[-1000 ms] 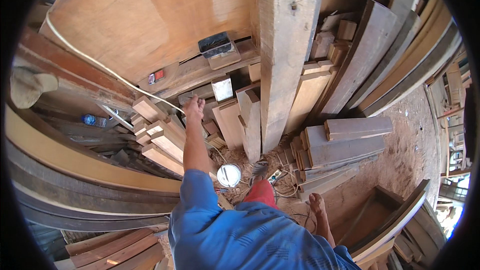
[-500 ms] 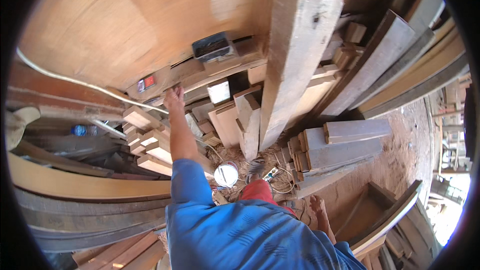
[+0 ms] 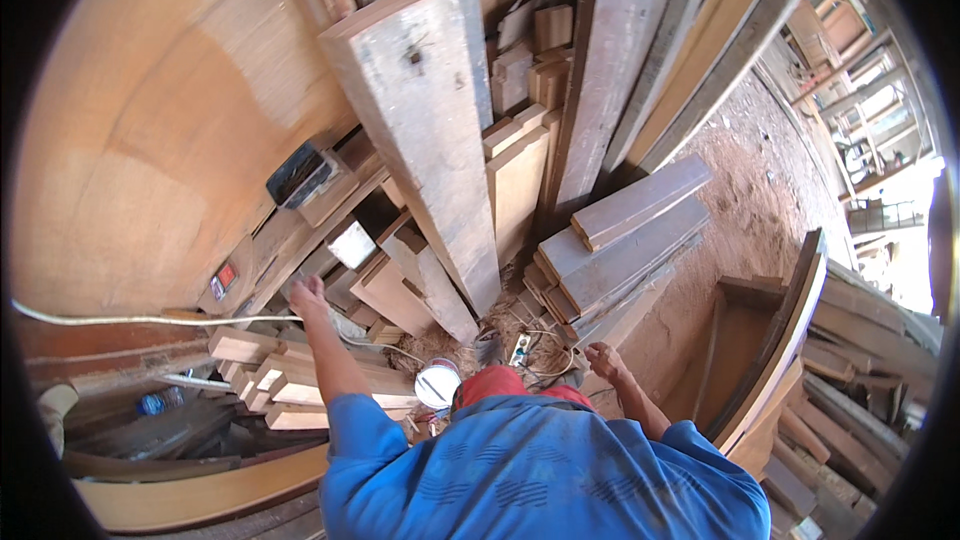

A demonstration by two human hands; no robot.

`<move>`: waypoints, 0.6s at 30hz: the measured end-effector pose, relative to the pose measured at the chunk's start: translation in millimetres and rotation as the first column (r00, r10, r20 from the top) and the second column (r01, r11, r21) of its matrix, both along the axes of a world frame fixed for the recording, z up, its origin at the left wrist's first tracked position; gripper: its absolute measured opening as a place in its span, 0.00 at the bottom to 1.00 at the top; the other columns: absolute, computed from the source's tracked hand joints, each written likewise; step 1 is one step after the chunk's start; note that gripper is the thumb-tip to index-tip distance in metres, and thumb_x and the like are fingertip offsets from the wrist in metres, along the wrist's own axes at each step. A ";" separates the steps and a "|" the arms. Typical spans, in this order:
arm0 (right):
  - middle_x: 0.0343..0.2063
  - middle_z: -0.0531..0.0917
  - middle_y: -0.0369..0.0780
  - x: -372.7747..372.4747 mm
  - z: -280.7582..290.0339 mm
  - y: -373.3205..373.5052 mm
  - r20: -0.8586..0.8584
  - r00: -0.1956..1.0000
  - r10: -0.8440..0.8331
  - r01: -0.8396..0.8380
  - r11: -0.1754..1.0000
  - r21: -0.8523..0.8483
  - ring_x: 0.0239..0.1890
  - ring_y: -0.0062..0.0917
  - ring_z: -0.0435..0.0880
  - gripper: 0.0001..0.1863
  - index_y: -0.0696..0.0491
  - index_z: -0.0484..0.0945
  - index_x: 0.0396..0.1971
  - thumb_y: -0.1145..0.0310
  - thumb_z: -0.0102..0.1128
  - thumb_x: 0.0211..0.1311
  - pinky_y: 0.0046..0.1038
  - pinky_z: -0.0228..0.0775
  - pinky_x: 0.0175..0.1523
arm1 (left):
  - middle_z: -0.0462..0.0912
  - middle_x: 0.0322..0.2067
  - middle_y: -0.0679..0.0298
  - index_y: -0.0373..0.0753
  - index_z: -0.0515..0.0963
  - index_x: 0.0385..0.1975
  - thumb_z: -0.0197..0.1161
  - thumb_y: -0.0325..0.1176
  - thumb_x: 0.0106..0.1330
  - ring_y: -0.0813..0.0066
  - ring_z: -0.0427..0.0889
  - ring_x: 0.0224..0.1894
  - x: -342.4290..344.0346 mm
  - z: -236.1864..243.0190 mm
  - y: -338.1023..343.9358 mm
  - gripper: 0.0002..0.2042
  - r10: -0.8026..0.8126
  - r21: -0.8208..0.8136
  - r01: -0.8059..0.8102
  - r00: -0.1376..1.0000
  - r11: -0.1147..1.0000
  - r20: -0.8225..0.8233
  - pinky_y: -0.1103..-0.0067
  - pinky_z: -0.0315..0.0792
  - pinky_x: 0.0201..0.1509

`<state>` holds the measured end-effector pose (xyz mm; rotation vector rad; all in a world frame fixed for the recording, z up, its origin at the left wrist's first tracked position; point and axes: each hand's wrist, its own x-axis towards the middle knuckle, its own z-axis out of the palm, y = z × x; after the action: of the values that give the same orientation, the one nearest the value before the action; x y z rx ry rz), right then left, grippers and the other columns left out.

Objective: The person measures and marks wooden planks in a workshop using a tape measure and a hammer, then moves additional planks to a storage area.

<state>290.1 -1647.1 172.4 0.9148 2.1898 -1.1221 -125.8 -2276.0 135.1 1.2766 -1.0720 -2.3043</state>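
My left hand is stretched forward beside the front edge of a wooden ledge, over a white cable. Its fingers look loosely extended, with nothing visible in them; whether it touches the ledge I cannot tell. My right hand hangs low, apart from things, with its fingers slightly bent and nothing seen in them. Nearest to it is a stack of grey planks on the floor. A small red and dark packet and an open black container rest on the ledge.
A thick timber post leans ahead of me. Between my arms stand a white bucket and a socket strip with a cord. Cut wood blocks lie at left; a wooden frame is at right. Tall boards lean behind.
The view has turned to the right, so the post and ledge now appear further left. My left hand has come back from the ledge's top to its edge. My right hand has risen and moved forward.
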 end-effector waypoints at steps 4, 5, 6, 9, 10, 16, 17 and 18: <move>0.35 0.86 0.47 18.1 15.7 -3.6 0.014 0.999 -0.042 0.041 0.997 0.072 0.34 0.29 0.86 0.26 0.61 0.79 0.52 0.53 0.56 0.70 0.34 0.77 0.41 | 0.77 0.21 0.65 0.39 0.74 0.31 0.62 0.36 0.70 0.77 0.72 0.16 45.1 19.9 135.6 0.09 -0.514 -0.139 0.522 0.853 0.842 0.091 0.81 0.66 0.15; 0.34 0.86 0.47 14.7 21.3 -2.8 0.012 0.999 -0.038 0.037 0.997 0.060 0.34 0.30 0.86 0.25 0.61 0.80 0.51 0.53 0.55 0.70 0.34 0.77 0.41 | 0.81 0.33 0.58 0.35 0.74 0.44 0.65 0.42 0.69 0.70 0.80 0.28 58.6 3.9 134.2 0.16 -0.640 -0.244 0.649 0.758 0.720 0.126 0.74 0.77 0.30; 0.34 0.87 0.48 16.3 25.1 -2.2 0.014 0.998 -0.056 0.055 0.997 0.056 0.34 0.30 0.86 0.25 0.61 0.80 0.51 0.53 0.55 0.70 0.35 0.77 0.41 | 0.79 0.40 0.54 0.34 0.70 0.50 0.66 0.43 0.68 0.66 0.80 0.37 58.1 8.0 151.1 0.21 -0.659 -0.389 0.640 0.745 0.663 0.104 0.71 0.76 0.39; 0.31 0.86 0.47 39.8 31.3 -2.5 0.024 0.994 -0.107 0.105 0.992 0.072 0.32 0.30 0.86 0.25 0.61 0.82 0.48 0.52 0.55 0.69 0.34 0.77 0.40 | 0.66 0.60 0.41 0.32 0.54 0.68 0.67 0.46 0.67 0.55 0.69 0.61 45.5 72.7 236.2 0.39 -0.764 -0.637 0.581 0.645 0.506 -0.019 0.63 0.65 0.65; 0.30 0.86 0.46 50.1 31.9 -1.8 0.025 0.992 -0.120 0.118 0.990 0.079 0.31 0.30 0.85 0.25 0.60 0.82 0.47 0.52 0.55 0.68 0.34 0.77 0.39 | 0.58 0.67 0.37 0.32 0.44 0.72 0.67 0.48 0.67 0.52 0.61 0.69 31.4 112.8 260.5 0.46 -0.805 -0.632 0.587 0.584 0.506 -0.102 0.61 0.56 0.73; 0.24 0.83 0.43 93.8 -13.6 13.2 0.057 0.982 -0.180 0.176 0.982 0.073 0.27 0.28 0.83 0.24 0.60 0.84 0.41 0.52 0.54 0.68 0.33 0.76 0.34 | 0.58 0.66 0.39 0.28 0.45 0.71 0.71 0.52 0.62 0.52 0.61 0.68 -61.4 248.1 302.6 0.51 -0.833 -0.848 0.228 0.423 0.478 -0.356 0.60 0.58 0.70; 0.29 0.84 0.48 93.8 -14.7 11.3 0.061 0.971 -0.230 0.226 0.972 0.064 0.34 0.36 0.83 0.24 0.60 0.84 0.41 0.52 0.53 0.68 0.36 0.76 0.40 | 0.60 0.65 0.39 0.27 0.47 0.70 0.72 0.52 0.61 0.53 0.63 0.67 -70.2 252.9 304.9 0.50 -0.816 -0.848 0.245 0.487 0.471 -0.312 0.61 0.59 0.70; 0.35 0.84 0.53 96.9 -13.4 7.8 0.072 0.954 -0.291 0.288 0.956 0.055 0.41 0.44 0.83 0.24 0.59 0.84 0.41 0.51 0.52 0.68 0.40 0.75 0.46 | 0.62 0.64 0.40 0.26 0.49 0.69 0.72 0.51 0.61 0.53 0.65 0.65 -77.0 253.6 312.1 0.49 -0.800 -0.845 0.272 0.539 0.461 -0.263 0.62 0.61 0.69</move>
<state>387.1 -1639.3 158.9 1.3110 2.0691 -1.1492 -202.8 -1963.9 388.8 -0.3091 -2.0420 -1.9725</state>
